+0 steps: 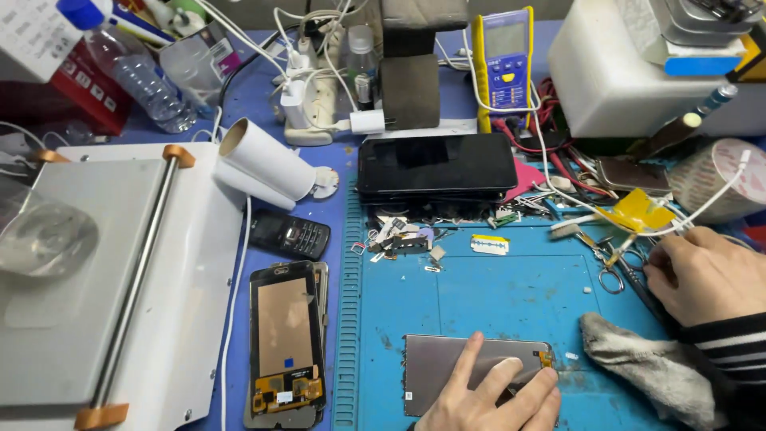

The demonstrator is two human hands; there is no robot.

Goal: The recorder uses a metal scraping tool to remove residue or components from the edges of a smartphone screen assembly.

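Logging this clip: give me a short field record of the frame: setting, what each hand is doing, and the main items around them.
Setting: cluttered repair bench with a blue work mat
Left hand: fingers spread flat on a grey rectangular panel on the mat
Right hand: closed, at the mat's right edge beside small scissors; what it grips cannot be told
Near right hand: dirty grey cloth
Left of mat: opened phone, small keypad phone, white roll
Behind mat: dark tablet, yellow multimeter

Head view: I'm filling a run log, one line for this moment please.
left hand: fingers flat on grey panel | right hand: by scissors | surface: blue mat | grey cloth beside panel
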